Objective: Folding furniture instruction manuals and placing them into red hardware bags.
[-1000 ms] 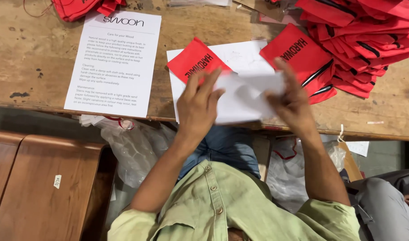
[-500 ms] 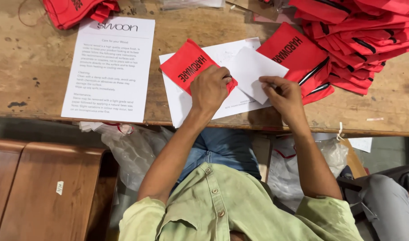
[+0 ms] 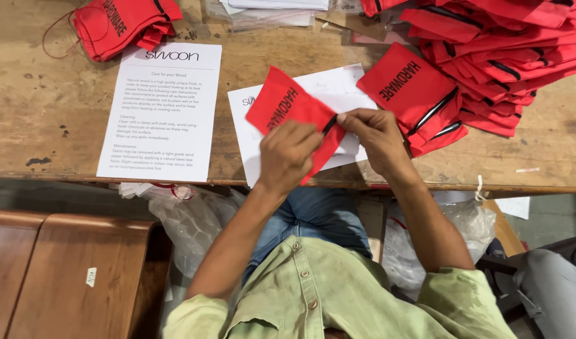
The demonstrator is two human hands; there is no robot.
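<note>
1. Left hand (image 3: 288, 157) and right hand (image 3: 376, 135) both pinch a red pouch (image 3: 288, 110) shut, above the table (image 3: 49, 100) edge.
2. Pouch long axis runs diagonally, upper-left to lower-right; zipper end at fingers.
3. It lies over white sheets (image 3: 338, 88).

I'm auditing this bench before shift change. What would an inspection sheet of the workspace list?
Surface: worn wooden table, stained.
Job's things: red pouch held by left hand and right hand, over white sheets.
Clutter: pouch stack, printed leaflet, another red bundle.
Fingers: both hands pinch the pouch's black-trimmed edge.
Cables: nothing seen.
Surroundings: plastic bags under table, wooden bench.
</note>
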